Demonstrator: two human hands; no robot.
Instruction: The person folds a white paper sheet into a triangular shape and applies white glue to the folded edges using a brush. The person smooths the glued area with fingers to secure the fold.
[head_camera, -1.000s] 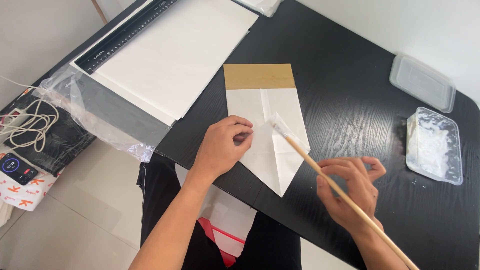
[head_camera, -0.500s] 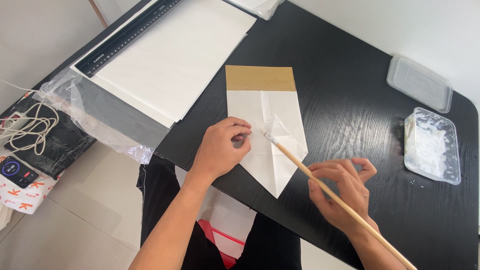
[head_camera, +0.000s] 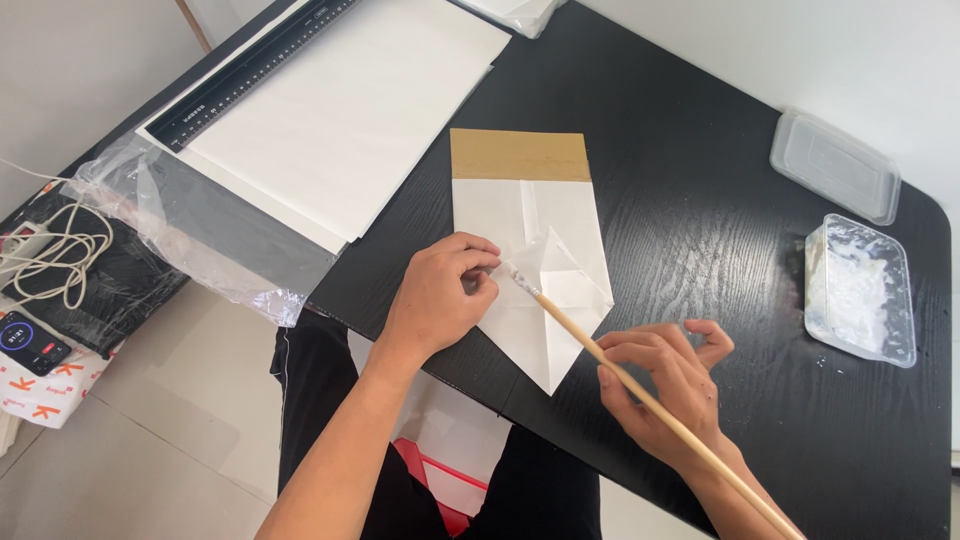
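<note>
While the folded white paper piece (head_camera: 535, 285) is lying on the black table (head_camera: 700, 220), near its front edge, it is being pressed down by the left hand (head_camera: 440, 295), whose fingers are curled and whose fingertips (head_camera: 482, 262) are being held against the paper's left side. A long wooden brush (head_camera: 640, 390) is being gripped by the right hand (head_camera: 670, 385), pinched between thumb and fingers partway along the handle, with the remaining fingers spread loosely. The brush is being held at a slant, and its pale tip is being laid against the paper just beside the left fingertips, at the edge of a raised triangular fold. A brown strip (head_camera: 520, 155) is being shown along the paper's far end, while its near end is tapering to a point toward the table edge. To the right, well apart from the hands, a clear plastic tray with whitish paste (head_camera: 858, 290) is being kept beside its separate clear lid (head_camera: 835, 165). At the upper left, large white sheets (head_camera: 350, 110) are being supported on a cutting board with a black ruler edge (head_camera: 250, 70), and crumpled clear plastic film (head_camera: 190, 225) is being draped off the table's left corner.
</note>
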